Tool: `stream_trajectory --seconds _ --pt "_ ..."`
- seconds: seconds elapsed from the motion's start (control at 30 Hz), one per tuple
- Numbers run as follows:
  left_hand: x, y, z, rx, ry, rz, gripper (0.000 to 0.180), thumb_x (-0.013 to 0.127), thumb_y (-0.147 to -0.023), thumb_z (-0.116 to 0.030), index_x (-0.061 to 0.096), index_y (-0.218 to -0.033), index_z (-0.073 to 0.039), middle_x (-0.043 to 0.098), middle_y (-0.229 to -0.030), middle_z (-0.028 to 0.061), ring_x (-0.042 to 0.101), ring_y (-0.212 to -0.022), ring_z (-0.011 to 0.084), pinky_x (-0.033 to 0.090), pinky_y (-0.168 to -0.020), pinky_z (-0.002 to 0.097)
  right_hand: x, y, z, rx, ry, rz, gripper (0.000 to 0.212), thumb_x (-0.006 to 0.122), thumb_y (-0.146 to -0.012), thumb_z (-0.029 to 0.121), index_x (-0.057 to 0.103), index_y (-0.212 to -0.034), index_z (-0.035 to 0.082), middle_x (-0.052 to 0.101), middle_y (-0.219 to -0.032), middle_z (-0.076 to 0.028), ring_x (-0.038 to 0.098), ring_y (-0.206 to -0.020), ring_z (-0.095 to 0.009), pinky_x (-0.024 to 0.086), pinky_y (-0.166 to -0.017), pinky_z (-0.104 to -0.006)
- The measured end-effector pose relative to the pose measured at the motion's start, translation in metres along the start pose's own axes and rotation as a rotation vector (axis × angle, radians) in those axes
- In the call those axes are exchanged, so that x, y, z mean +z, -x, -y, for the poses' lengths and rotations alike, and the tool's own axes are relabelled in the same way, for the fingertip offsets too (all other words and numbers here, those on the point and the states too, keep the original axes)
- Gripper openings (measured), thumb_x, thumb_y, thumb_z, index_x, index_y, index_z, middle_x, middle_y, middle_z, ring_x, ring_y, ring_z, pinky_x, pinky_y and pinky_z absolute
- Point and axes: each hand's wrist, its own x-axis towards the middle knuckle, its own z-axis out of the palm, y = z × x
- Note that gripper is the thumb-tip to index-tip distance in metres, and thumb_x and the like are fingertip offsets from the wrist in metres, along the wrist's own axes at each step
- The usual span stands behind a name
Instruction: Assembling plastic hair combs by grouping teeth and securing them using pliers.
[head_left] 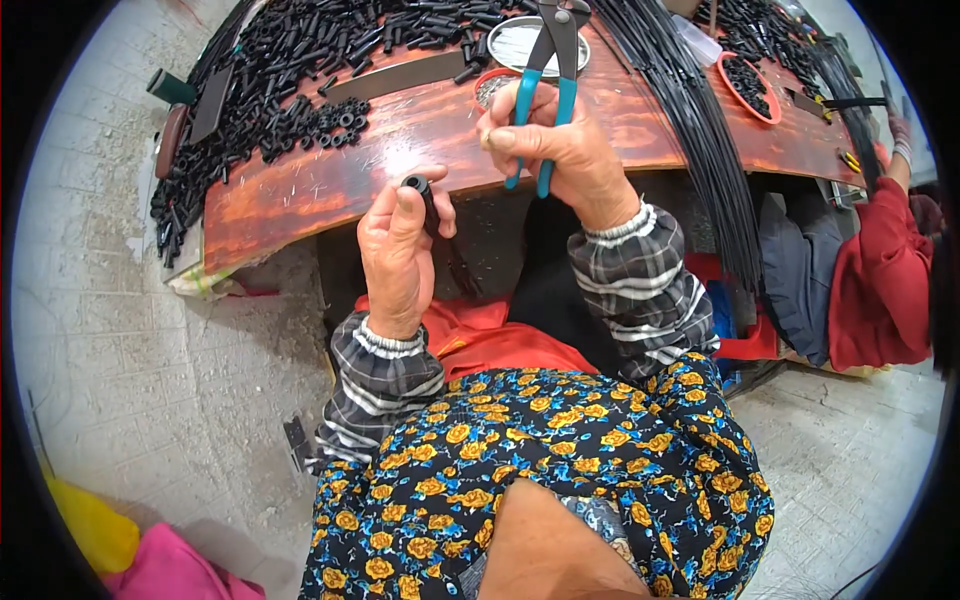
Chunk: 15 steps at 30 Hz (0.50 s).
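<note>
My left hand [393, 255] is closed around a black tubular part [418, 184], held upright in front of the table edge with its round, hollow end up between thumb and fingers. The lower part of it is partly hidden by my fingers. My right hand [585, 160] grips a pair of pliers [567, 100] with teal handles, jaws pointing away from me. Its thumb and forefinger are pinched together; whether something tiny sits between them I cannot make out. The two hands are apart, the right one higher and over the table edge.
On the reddish wooden table [270, 215] lie a heap of black tubular parts [400, 30], black rings [345, 120], a white dish [497, 45] and a small red dish [480, 92]. Long black strands [690, 130] hang over its edge. Beyond is a red basket [773, 112]; a person in red sleeves [880, 280] works at right.
</note>
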Motion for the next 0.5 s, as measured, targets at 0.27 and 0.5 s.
stream_trajectory --seconds 0.27,0.5 --pt "-0.007 0.005 -0.003 0.056 0.047 -0.05 0.041 0.071 -0.086 -0.024 0.057 -0.113 0.003 0.059 -0.079 0.0013 0.05 -0.068 0.0081 0.04 -0.065 0.0214 0.059 0.023 -0.008 -0.045 -0.04 -0.013 0.015 0.072 -0.078 0.004 0.062 -0.088 0.001 0.063 -0.078 -0.004 0.058 -0.063 -0.01 0.047 -0.057 -0.0214" --pt "-0.004 0.006 -0.005 0.033 0.092 -0.07 0.041 0.072 -0.085 -0.017 0.054 -0.116 0.003 0.06 -0.082 0.0013 0.051 -0.067 0.0079 0.042 -0.064 0.0214 0.063 0.026 0.0 -0.094 0.113 -0.022 0.013 0.07 -0.079 -0.001 0.062 -0.089 -0.001 0.063 -0.078 -0.004 0.059 -0.068 -0.008 0.048 -0.059 -0.022"
